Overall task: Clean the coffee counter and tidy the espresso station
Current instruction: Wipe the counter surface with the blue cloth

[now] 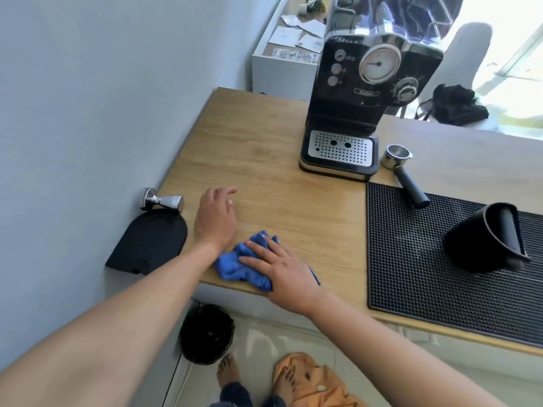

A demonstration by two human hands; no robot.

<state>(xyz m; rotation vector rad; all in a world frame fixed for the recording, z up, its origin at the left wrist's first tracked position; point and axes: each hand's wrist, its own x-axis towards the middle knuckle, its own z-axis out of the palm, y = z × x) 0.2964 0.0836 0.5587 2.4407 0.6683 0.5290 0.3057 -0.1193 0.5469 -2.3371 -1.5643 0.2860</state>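
Note:
My right hand (277,268) presses flat on a crumpled blue cloth (235,264) near the front edge of the wooden counter (255,148). Just left of the cloth, my left hand (216,217) rests on the counter with its fingers spread and nothing in it. A black espresso machine (364,92) stands at the back of the counter. To its right a portafilter (401,171) lies with its handle over a black rubber mat (411,274). A black knock box (487,239) lies tipped on that mat. A metal tamper (161,200) lies on its side by the wall.
A black cloth (150,242) lies at the counter's left corner against the wall. Below the counter a black bin (206,333) stands on the tiled floor beside an orange cloth (314,383) under my bare feet. A white cabinet (279,69) with papers stands behind.

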